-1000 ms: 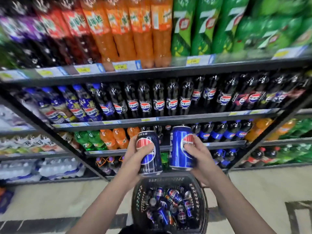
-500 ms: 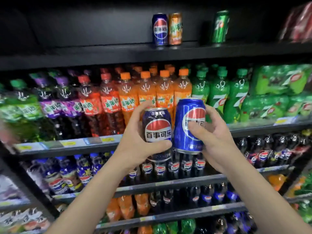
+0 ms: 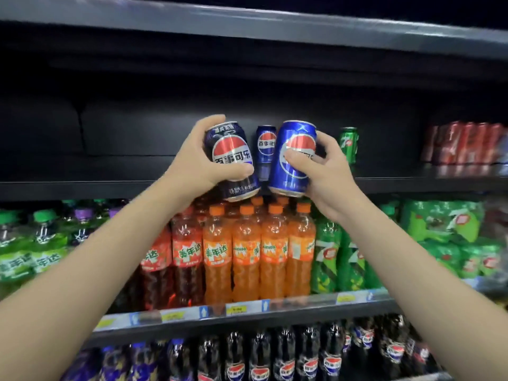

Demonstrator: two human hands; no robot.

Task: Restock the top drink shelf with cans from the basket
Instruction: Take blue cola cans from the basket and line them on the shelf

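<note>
My left hand (image 3: pixel 196 163) grips a dark navy Pepsi can (image 3: pixel 229 149), tilted, in front of the top shelf (image 3: pixel 82 185). Right beside it my right hand (image 3: pixel 327 171) grips a bright blue Pepsi can (image 3: pixel 291 141), also tilted. Both cans hover at the shelf's front edge, their bases just below it. Between them, further back on the shelf, stands another blue Pepsi can (image 3: pixel 266 149). A green 7-Up can (image 3: pixel 349 144) stands to the right of my right hand. The basket is out of view.
Red cans (image 3: pixel 464 143) fill the top shelf's far right; its left part is dark and bare. The shelf below holds orange bottles (image 3: pixel 247 251) and green bottles (image 3: pixel 327 257). Dark Pepsi bottles (image 3: pixel 286 358) line the row under that.
Both hands have risen with their cans from above the basket, past the lower shelves, to the top shelf's front edge. The view has tilted upward and the basket has left the frame.
</note>
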